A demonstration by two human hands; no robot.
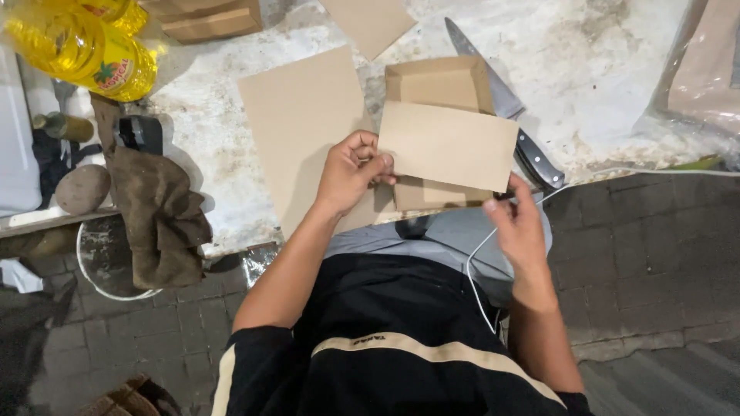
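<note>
My left hand (351,171) pinches the left edge of a flat brown cardboard piece (449,145) that I hold above the table edge. At the lower right corner of that piece, my right hand (518,223) touches it with the fingertips. Behind the piece stands an open, folded brown cardboard box (439,81). A larger flat cardboard sheet (302,123) lies on the stained white table (586,62) under my left hand.
A black-handled kitchen knife (501,96) lies right of the box. Yellow oil bottles (77,46) stand at the far left, near a brown cloth (158,212) hanging off the table edge. More cardboard (370,21) lies at the back, and a clear plastic bag (705,69) far right.
</note>
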